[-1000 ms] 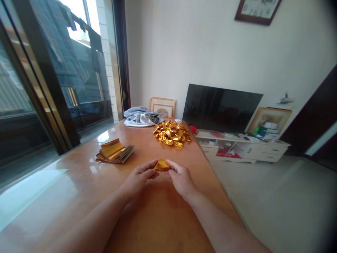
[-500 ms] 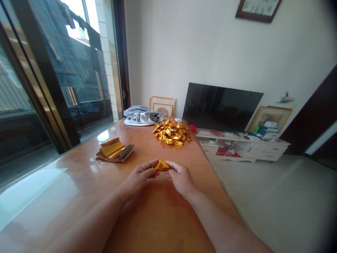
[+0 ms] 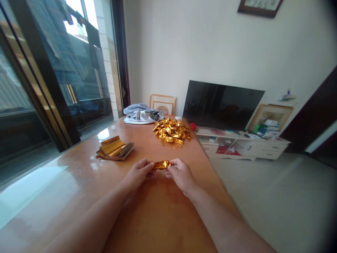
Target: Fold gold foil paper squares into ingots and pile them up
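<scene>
Between my two hands is a small folded piece of gold foil paper [image 3: 162,164], held just above the wooden table [image 3: 160,218]. My left hand [image 3: 143,170] pinches its left end between thumb and fingers. The right end is pinched by my right hand [image 3: 181,172]. Beyond the hands, toward the far end of the table, lies a heap of folded gold paper pieces [image 3: 172,130]. A stack of flat gold foil sheets [image 3: 115,148] rests to the left, its top sheets curling up.
Bundled grey cloth [image 3: 142,115] sits at the table's far end, with picture frames [image 3: 162,102] behind it. A dark television [image 3: 222,105] stands on a low white cabinet [image 3: 244,147] to the right. Glass sliding doors [image 3: 39,80] run along the left.
The gold paper between my hands has gone from a peaked triangular shape to a lower, longer one. Both hands still grip its ends in nearly the same place.
</scene>
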